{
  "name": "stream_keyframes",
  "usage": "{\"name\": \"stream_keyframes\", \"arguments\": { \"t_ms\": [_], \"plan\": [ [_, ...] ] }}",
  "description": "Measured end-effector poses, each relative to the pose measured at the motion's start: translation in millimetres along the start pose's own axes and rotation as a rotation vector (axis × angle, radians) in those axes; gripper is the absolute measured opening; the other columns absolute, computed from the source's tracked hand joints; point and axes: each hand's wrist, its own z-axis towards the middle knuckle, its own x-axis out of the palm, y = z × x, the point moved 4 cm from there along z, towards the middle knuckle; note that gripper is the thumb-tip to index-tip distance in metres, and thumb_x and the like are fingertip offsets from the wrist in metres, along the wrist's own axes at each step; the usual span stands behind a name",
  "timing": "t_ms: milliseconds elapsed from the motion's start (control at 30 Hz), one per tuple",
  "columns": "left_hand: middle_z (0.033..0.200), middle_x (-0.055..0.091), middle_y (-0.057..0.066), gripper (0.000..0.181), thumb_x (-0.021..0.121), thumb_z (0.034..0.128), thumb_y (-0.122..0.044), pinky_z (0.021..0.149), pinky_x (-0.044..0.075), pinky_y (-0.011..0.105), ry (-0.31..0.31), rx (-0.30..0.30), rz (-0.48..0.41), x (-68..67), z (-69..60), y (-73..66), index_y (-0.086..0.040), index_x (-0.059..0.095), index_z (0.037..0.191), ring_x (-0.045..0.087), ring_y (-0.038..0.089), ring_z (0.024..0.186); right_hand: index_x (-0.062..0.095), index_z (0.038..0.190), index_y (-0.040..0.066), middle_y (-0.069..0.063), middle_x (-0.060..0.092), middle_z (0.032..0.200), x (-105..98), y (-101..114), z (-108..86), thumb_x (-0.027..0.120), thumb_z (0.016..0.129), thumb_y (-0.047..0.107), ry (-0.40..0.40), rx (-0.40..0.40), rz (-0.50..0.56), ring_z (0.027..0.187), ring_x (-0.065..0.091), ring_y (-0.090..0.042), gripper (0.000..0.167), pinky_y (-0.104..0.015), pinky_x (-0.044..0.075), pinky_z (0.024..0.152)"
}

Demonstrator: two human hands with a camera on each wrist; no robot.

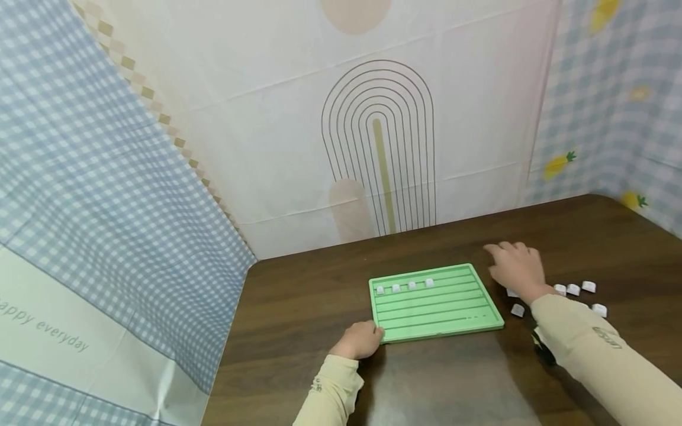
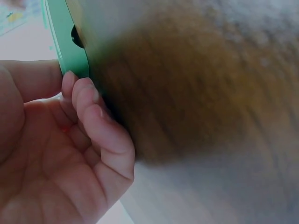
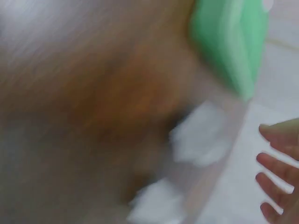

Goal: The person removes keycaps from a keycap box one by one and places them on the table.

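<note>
Left hand [image 1: 358, 340] pinches green tray [image 1: 434, 307], likely steadying it on table [image 1: 298, 307] | right hand [image 1: 517, 269], spread, empty, hovers by loose white blocks [image 1: 573, 290] (kept handy, it seems) | four blocks [image 1: 412, 286] line tray's far edge

Along the left of the bench [image 1: 288, 331] there's room for a hand to slide past, and a strip runs between the green board [image 1: 453, 296] and the far hanging cloth [image 1: 266, 148]. The left hand [image 1: 359, 340] plugs the board's near left corner. Over on the right, a sleeve [image 1: 597, 349] and the right hand [image 1: 515, 266] bar the way above scattered white pieces [image 1: 573, 289]; four standing blocks [image 1: 412, 286] obstruct the board's far left.
</note>
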Motion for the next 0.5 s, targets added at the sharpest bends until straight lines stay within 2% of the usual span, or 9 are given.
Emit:
{"name": "stream_keyframes", "arguments": {
  "t_ms": [67, 133, 233, 300, 400, 500],
  "plan": [
    [0.076, 0.052, 0.008, 0.030, 0.037, 0.0988, -0.024, 0.067, 0.038, 0.035, 0.003, -0.001, -0.003, -1.3, -0.1, 0.3, -0.005, 0.055, 0.084, 0.049, 0.021, 0.070, 0.061, 0.118, 0.004, -0.022, 0.060, 0.113, -2, 21, 6.2, 0.064, 0.082, 0.012, -0.008, -0.078, 0.021, 0.099, 0.053, -0.044, 0.037, -0.052, 0.045, 0.071],
    [0.076, 0.052, 0.008, 0.029, 0.037, 0.0989, -0.024, 0.067, 0.038, 0.035, 0.005, -0.001, -0.007, -1.8, 0.0, 0.7, -0.005, 0.056, 0.086, 0.049, 0.021, 0.071, 0.064, 0.113, 0.006, -0.019, 0.062, 0.111, 2, 43, 10.9, 0.066, 0.082, 0.013, 0.028, -0.149, 0.062, 0.099, 0.055, -0.040, 0.032, -0.049, 0.048, 0.070],
    [0.076, 0.052, 0.007, 0.030, 0.037, 0.0989, -0.024, 0.068, 0.039, 0.036, 0.003, 0.007, -0.002, -1.0, -0.5, 0.9, -0.004, 0.057, 0.088, 0.050, 0.022, 0.072, 0.064, 0.112, 0.007, -0.015, 0.062, 0.111, 16, 70, 13.4, 0.066, 0.084, 0.017, 0.128, -0.172, 0.110, 0.102, 0.055, -0.036, 0.029, -0.048, 0.049, 0.075],
    [0.080, 0.055, 0.008, 0.030, 0.038, 0.0988, -0.024, 0.069, 0.041, 0.037, -0.001, 0.010, 0.006, -0.2, -0.8, 0.9, -0.004, 0.058, 0.090, 0.054, 0.024, 0.075, 0.063, 0.111, 0.007, -0.014, 0.063, 0.107, 26, 82, 14.4, 0.066, 0.084, 0.019, 0.155, -0.187, 0.094, 0.098, 0.058, -0.034, 0.030, -0.045, 0.050, 0.073],
    [0.081, 0.056, 0.009, 0.030, 0.038, 0.0986, -0.023, 0.071, 0.043, 0.037, -0.008, 0.020, 0.017, 0.5, -0.7, 0.7, -0.004, 0.058, 0.089, 0.056, 0.026, 0.078, 0.065, 0.107, 0.007, -0.012, 0.064, 0.099, 36, 95, 15.5, 0.065, 0.085, 0.018, 0.130, -0.221, 0.037, 0.089, 0.060, -0.030, 0.025, -0.038, 0.051, 0.064],
    [0.079, 0.055, 0.008, 0.029, 0.038, 0.0983, -0.023, 0.070, 0.042, 0.036, -0.014, 0.029, 0.024, 0.5, 0.6, -0.4, -0.005, 0.057, 0.085, 0.055, 0.025, 0.076, 0.066, 0.096, 0.008, -0.009, 0.063, 0.088, 42, 102, 16.1, 0.065, 0.084, 0.013, 0.053, -0.283, -0.039, 0.076, 0.059, -0.025, 0.013, -0.030, 0.047, 0.054]
  ]
}}
